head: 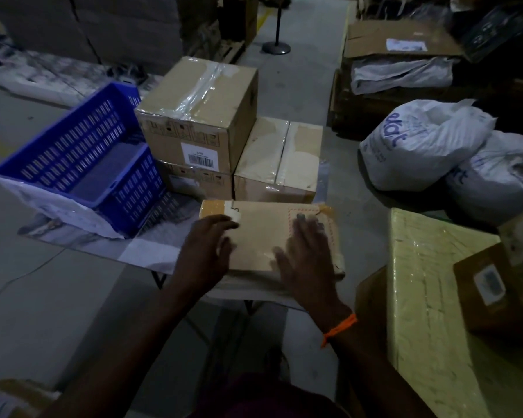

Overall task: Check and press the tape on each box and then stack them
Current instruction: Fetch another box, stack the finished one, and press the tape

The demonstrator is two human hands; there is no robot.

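A flat brown box (263, 236) lies at the near edge of the table, with tape at its left and right ends. My left hand (206, 251) rests flat on its left part, fingers spread. My right hand (305, 257) presses flat on its right part, over a red-bordered label. Behind it a taped cardboard box (200, 113) sits on top of another box (197, 181), forming a stack. A lower taped box (280, 158) stands to the right of that stack.
A blue plastic crate (82, 164) stands on the table's left side. A large yellow-wrapped box (435, 297) with a small brown box (489, 288) on it is at my right. White sacks (420, 143) lie on the floor beyond. A stanchion base (276, 47) stands in the aisle.
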